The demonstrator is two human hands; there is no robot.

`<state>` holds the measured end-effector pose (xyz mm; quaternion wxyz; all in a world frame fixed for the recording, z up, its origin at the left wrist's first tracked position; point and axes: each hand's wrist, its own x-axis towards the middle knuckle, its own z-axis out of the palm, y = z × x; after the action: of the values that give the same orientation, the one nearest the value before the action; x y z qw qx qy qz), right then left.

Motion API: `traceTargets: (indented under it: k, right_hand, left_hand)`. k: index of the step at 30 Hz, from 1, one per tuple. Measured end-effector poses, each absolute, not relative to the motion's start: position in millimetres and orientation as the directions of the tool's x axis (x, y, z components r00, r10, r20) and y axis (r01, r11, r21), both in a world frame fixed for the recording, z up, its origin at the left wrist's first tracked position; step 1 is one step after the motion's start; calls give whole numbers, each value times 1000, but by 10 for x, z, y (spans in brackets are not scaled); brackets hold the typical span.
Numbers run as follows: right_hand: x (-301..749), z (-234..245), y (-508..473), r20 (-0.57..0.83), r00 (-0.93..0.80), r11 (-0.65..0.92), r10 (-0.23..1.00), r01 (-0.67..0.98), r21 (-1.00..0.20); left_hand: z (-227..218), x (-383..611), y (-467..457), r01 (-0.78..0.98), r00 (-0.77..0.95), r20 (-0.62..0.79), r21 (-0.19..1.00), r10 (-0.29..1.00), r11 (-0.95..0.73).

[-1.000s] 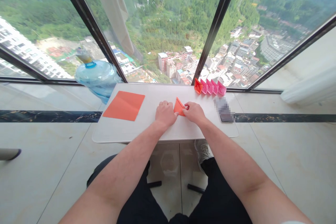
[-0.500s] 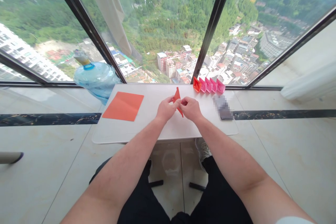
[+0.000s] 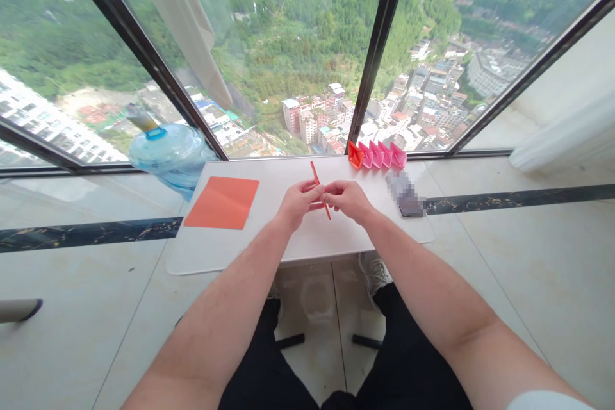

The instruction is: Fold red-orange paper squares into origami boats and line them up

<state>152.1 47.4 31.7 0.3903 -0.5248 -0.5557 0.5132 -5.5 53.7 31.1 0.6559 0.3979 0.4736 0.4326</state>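
Between my two hands stands a folded piece of orange paper (image 3: 314, 172), seen nearly edge-on as a thin slanting strip above the table. My left hand (image 3: 300, 200) grips it from the left, thumb near its middle. From the other side my right hand (image 3: 346, 197) pinches it, the fingers meeting those of the left. The lower tip of the paper pokes out below the fingers; its middle is hidden by them. A flat orange sheet (image 3: 222, 204) with a faint crease lies to the left of my hands.
The small white table (image 3: 283, 246) stands against the window. At its back edge is a row of pink folded paper pieces (image 3: 380, 155) with an orange folded piece (image 3: 355, 155) at the left end. A blurred phone-like object (image 3: 408, 197) lies right; a water jug (image 3: 168, 154) stands behind left.
The folded orange paper has turned from showing a wider face to nearly edge-on. Both hands still hold it, with the left fingers now more extended. The view has shifted slightly.
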Motion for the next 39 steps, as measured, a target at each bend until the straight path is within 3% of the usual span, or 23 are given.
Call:
traceTargets:
  k: [8, 12, 15, 18, 22, 30, 35, 39]
  right_hand:
    - [1539, 274, 519, -125, -140, -99, 982, 178, -979]
    - [1540, 255, 525, -49, -11, -42, 999, 337, -941]
    - [1517, 247, 504, 43, 61, 5, 997, 516, -857]
    - [1481, 249, 477, 55, 51, 11, 997, 621, -784]
    - [1442, 263, 455, 56, 32, 19, 998, 680, -733]
    - [1432, 304, 451, 14, 42, -23, 999, 754, -656]
    - [1418, 264, 452, 74, -29, 71, 997, 748, -659]
    - [1423, 231, 452, 69, -17, 58, 997, 758, -649]
  left_hand:
    - [345, -89, 550, -131, 216, -247, 951, 944, 279]
    - [337, -62, 547, -55, 203, -210, 973, 956, 225]
    - [272, -31, 535, 127, 148, -135, 985, 980, 116]
    - [218, -5, 510, 416, 106, -22, 909, 994, -24]
    - [212, 30, 470, 613, -7, 13, 790, 1000, -6]
    - [207, 68, 450, 522, -93, -43, 849, 995, 85]
    - [222, 79, 425, 625, -75, 71, 781, 995, -8]
    - [213, 60, 430, 595, -82, 46, 803, 996, 12]
